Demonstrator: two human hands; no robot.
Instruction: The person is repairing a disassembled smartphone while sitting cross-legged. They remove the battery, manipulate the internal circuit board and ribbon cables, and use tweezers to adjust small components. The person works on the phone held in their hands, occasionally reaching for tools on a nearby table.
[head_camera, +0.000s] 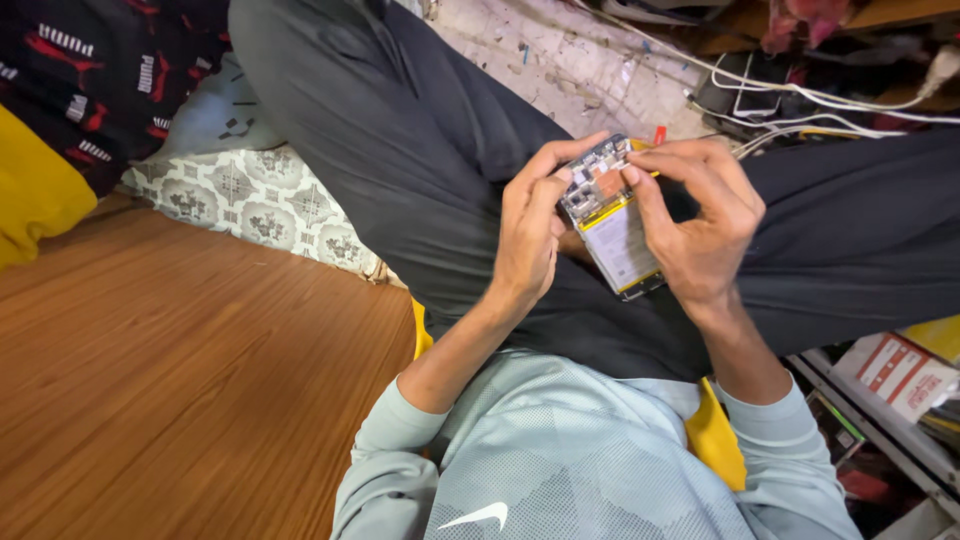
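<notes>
Fingers (560, 178) of the left hand (528, 235) and the right hand (700, 225) are clamped on the opened phone (612, 222), held over the lap, back cover off. Fingertips press at the board end: judged a component-seating or removal step. Next move calls for fine pressure. Cables (800, 110) lie beyond; boxes (905, 375) at right.

Two hands, the left hand (528, 232) and the right hand (700, 225), meet on one opened smartphone (612, 218) with one battery (620, 245) exposed. One patterned cushion (255, 200) lies far left, beside one yellow cloth (35, 190). Two cardboard boxes (905, 375) sit near right. Several white cables (800, 100) run far right.
</notes>
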